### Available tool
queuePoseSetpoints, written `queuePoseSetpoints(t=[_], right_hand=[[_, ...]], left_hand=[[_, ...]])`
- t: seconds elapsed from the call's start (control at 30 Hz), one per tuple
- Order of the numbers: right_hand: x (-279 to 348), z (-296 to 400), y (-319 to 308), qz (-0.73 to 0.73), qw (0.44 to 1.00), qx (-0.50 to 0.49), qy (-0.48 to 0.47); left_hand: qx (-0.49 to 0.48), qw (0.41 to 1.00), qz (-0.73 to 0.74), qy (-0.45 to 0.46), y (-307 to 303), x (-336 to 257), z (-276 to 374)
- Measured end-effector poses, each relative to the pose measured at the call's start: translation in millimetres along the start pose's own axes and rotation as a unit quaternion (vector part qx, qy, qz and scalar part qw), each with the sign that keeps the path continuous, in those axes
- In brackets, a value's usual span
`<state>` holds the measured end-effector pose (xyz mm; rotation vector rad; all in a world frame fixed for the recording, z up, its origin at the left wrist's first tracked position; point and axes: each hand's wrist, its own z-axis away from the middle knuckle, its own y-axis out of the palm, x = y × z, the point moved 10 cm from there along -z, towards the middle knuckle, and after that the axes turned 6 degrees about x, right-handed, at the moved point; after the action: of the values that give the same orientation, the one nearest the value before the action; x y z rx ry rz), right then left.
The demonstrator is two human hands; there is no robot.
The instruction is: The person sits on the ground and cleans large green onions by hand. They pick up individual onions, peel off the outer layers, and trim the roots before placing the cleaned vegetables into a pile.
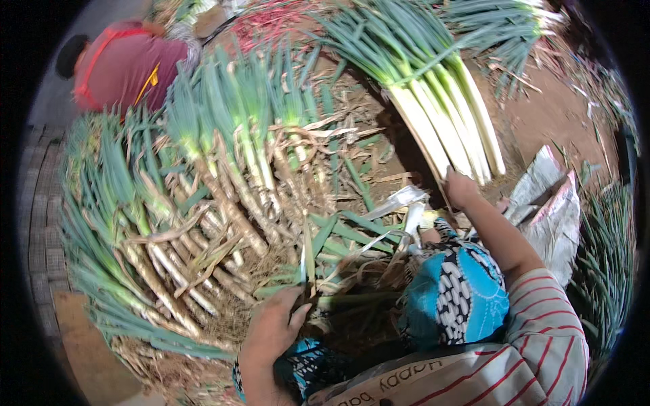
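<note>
My right hand [461, 190] is curled around the lower end of the leftmost white stalk in a row of cleaned long green onions [444, 122]. These lie side by side, their green leaves pointing away from me. Low in the view, my left hand [277, 322] has its thumb apart from its fingers and seems to hold nothing; some fingertips are hard to make out. Just beyond it a thin pale strip [306, 254] stands up among cut leaves and peeled skins. A large heap of uncleaned green onions [233, 213] with brown skins and roots spreads out at the left.
A person in a dark red top [127, 71] bends over at the upper left. Another bundle of green onions [508, 30] lies at the top right. A crumpled whitish sack [548, 218] is beside my right arm, near more green leaves [607, 259]. My patterned blue knee [457, 294] rises between my arms.
</note>
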<state>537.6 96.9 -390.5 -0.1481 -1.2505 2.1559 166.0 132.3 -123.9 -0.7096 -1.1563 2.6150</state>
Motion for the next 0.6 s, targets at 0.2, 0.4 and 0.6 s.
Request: queuePoseSetpoints(t=[0.2,0.4,0.6], right_hand=[[5,23,-3,0.045,0.994,0.015,-0.101],[78,55,-79,0.061,0.969,-0.089,-0.222],[205,89,-113,-0.002,0.928,0.089,-0.361]], left_hand=[[0.016,1.0,0.001,-0.025,13,33,20],[-0.068,0.995,0.035,0.059,10,32,54],[-0.049,0.996,0.044,0.052,6,36,74]])
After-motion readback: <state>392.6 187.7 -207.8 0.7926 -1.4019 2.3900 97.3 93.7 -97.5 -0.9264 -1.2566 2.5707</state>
